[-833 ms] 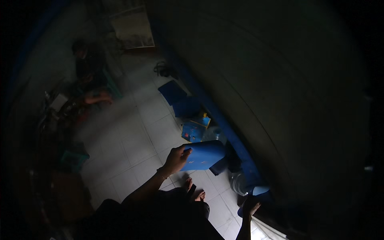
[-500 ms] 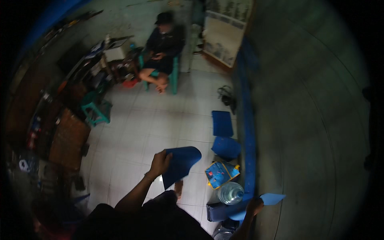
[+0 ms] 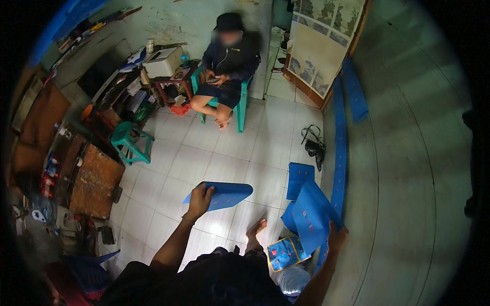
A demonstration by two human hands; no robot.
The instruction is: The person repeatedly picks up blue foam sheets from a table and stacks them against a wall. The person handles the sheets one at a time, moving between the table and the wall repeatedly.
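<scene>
My left hand [image 3: 199, 201] is closed on the edge of a blue sheet [image 3: 228, 196], which bends over at its right end above the floor. At the right, my right hand [image 3: 337, 237] grips the near edge of another blue sheet [image 3: 312, 217] with small printed marks. That sheet extends forward beside the wall and partly covers a blue sheet [image 3: 289, 218] on the floor. Beyond it lies one more blue sheet [image 3: 300, 179]. Below the held sheet are a blue bag with yellow edging [image 3: 284, 254] and a large clear water jug [image 3: 293, 280].
A person [image 3: 227, 66] sits on a green chair [image 3: 240, 109] at the back. Black strapped gear [image 3: 314, 149] lies by the wall's blue strip [image 3: 339, 148]. At left stand a green stool [image 3: 130, 143] and a brown wooden board [image 3: 96, 182]. My bare foot [image 3: 256, 227] is on the tiles.
My right hand has come up and forward, bringing the blue sheet over the floor items. The sheet in my left hand has tipped flatter. The view has shifted too.
</scene>
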